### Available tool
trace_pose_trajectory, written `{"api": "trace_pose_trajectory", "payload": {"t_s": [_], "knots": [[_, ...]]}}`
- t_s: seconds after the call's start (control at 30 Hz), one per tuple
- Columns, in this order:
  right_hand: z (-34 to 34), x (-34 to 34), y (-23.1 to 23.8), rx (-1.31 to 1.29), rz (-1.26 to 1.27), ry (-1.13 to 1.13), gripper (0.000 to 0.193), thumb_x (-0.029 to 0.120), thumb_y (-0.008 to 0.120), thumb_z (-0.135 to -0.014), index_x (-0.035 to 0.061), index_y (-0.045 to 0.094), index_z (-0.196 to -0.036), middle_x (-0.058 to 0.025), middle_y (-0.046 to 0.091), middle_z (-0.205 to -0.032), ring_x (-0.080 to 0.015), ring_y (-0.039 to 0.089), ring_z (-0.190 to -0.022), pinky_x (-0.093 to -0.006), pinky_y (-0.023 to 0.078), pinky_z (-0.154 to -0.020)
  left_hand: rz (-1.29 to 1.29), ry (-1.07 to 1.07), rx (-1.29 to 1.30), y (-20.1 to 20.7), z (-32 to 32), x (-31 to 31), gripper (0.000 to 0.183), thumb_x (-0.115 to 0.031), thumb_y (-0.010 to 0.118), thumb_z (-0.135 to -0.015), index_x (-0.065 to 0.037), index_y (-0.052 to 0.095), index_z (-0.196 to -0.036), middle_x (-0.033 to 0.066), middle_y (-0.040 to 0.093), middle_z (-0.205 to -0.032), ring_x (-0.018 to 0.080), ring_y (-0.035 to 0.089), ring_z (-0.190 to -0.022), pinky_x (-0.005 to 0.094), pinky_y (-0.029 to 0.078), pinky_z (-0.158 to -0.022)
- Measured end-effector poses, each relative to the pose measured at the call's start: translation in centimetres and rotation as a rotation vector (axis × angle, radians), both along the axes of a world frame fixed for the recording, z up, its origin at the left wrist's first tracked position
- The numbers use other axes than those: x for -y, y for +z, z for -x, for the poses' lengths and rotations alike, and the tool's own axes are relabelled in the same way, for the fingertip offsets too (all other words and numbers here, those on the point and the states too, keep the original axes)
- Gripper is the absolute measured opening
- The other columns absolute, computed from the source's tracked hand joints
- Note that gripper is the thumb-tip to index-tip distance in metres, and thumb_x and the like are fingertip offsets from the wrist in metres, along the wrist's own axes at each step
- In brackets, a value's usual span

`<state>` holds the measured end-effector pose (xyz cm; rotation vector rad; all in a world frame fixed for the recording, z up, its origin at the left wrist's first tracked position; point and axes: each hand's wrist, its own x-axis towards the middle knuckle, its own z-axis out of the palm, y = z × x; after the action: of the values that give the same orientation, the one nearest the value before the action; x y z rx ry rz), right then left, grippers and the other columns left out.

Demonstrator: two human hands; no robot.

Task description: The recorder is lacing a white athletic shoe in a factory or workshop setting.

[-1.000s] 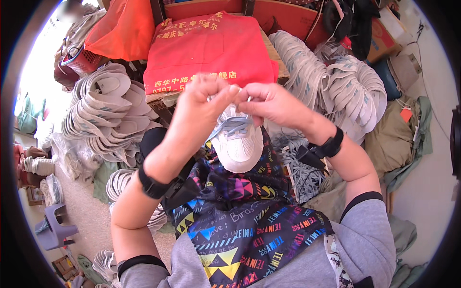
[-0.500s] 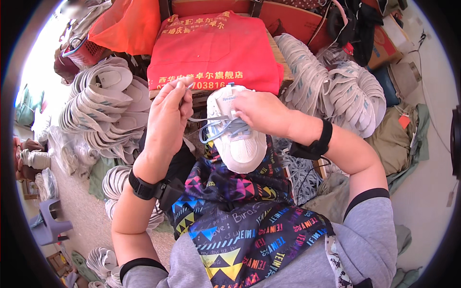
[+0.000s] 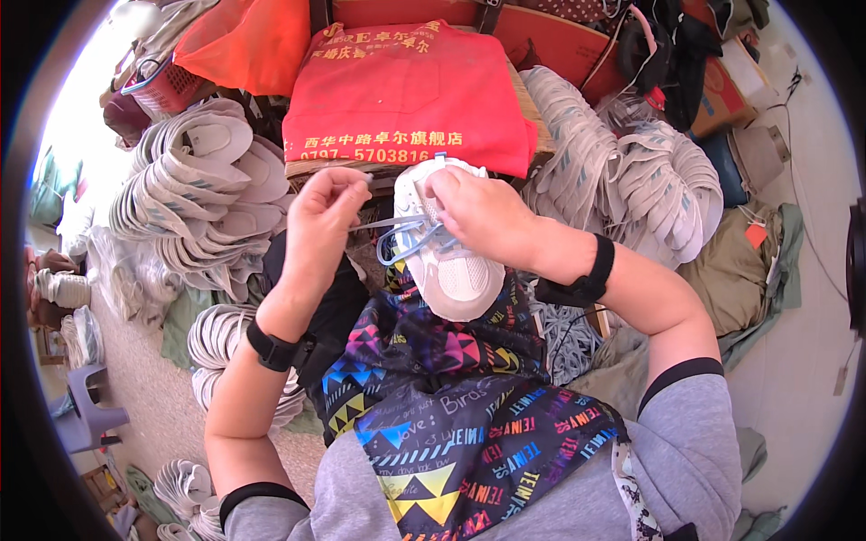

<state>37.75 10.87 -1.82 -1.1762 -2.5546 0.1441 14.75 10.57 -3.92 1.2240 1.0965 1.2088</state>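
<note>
A white sneaker [image 3: 460, 284] rests near my lap with its toe toward me. Blue-grey shoelace [image 3: 397, 252] is threaded over its tongue and hangs in a loop on the left side. My left hand [image 3: 317, 225], left of the sneaker, pinches a lace end that runs straight from the eyelets to its fingers. My right hand [image 3: 483, 215] lies over the sneaker's upper right part, fingers bent onto the tongue and eyelet area; its fingertips are partly hidden.
A bench covered with red cloth [image 3: 406, 99] stands ahead. Stacked shoe uppers lie left [image 3: 185, 180] and right [image 3: 667, 180]. A bundle of blue-grey laces [image 3: 566, 329] sits right of my lap. A purple stool [image 3: 90, 410] stands at far left.
My left hand has come down and slightly right, still pinching the lace. My right hand has shifted slightly left on the sneaker, its fingers higher up the tongue.
</note>
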Motion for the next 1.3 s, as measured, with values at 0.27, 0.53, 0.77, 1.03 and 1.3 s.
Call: {"api": "trace_pose_trajectory", "payload": {"t_s": [0.27, 0.53, 0.77, 1.03, 1.3], "knots": [[2.1, -0.5, -0.1, 0.341, -0.080, -0.027, 0.019, 0.001, 0.057, -0.082, 0.0022, 0.051, -0.100, -0.0143, 0.060, -0.091, -0.0264, 0.064, -0.074, -0.0355, 0.053, -0.057, -0.033, -0.064, -0.208, -1.6, -1.6, 1.7, 0.007, -0.007, 0.062, -0.091, -0.001, 0.063, -0.096, -0.0068, 0.054, -0.077, 0.0006, 0.044, -0.069, 0.0172, 0.039, -0.061], [0.0, -1.9, 0.3, -0.251, 0.257, -0.048, 0.013, 0.010, 0.061, -0.084, 0.0063, 0.059, -0.096, -0.0128, 0.058, -0.091, -0.0291, 0.061, -0.084, -0.0377, 0.050, -0.074, -0.215, 0.020, -0.407, -2.2, -1.9, 2.1, 0.007, -0.005, 0.066, -0.084, -0.004, 0.066, -0.091, -0.0030, 0.055, -0.074, 0.0061, 0.045, -0.067, 0.0219, 0.040, -0.061], [1.1, -3.4, 0.7, -0.256, 0.186, 0.087, 0.005, 0.006, 0.063, -0.079, 0.0056, 0.061, -0.083, -0.0090, 0.056, -0.083, -0.0261, 0.059, -0.079, -0.0355, 0.049, -0.071, -0.448, 0.076, -0.764, -1.8, -3.7, 1.9, 0.007, -0.014, 0.070, -0.075, -0.015, 0.067, -0.081, -0.0014, 0.056, -0.081, 0.0197, 0.053, -0.085, 0.0378, 0.036, -0.080], [6.6, -5.2, 8.9, -0.803, -0.108, 0.263, 0.003, 0.001, 0.067, -0.083, 0.0016, 0.064, -0.084, -0.0025, 0.057, -0.081, -0.0084, 0.058, -0.072, -0.0243, 0.047, -0.061, -0.808, 0.098, -0.939, -0.8, -6.2, 0.2, 0.008, -0.010, 0.067, -0.070, -0.010, 0.060, -0.074, 0.0019, 0.053, -0.082, 0.0240, 0.051, -0.089, 0.0390, 0.037, -0.077], [2.9, -5.2, 5.1, -0.702, 0.140, 0.085, 0.014, 0.008, 0.067, -0.084, 0.0003, 0.062, -0.095, -0.0046, 0.057, -0.082, -0.0120, 0.059, -0.077, -0.0284, 0.049, -0.066, -0.847, -0.002, -0.978, -0.7, -7.3, -0.1, 0.007, -0.012, 0.066, -0.072, -0.010, 0.059, -0.073, 0.0033, 0.054, -0.083, 0.0240, 0.051, -0.088, 0.0386, 0.037, -0.076]]}}
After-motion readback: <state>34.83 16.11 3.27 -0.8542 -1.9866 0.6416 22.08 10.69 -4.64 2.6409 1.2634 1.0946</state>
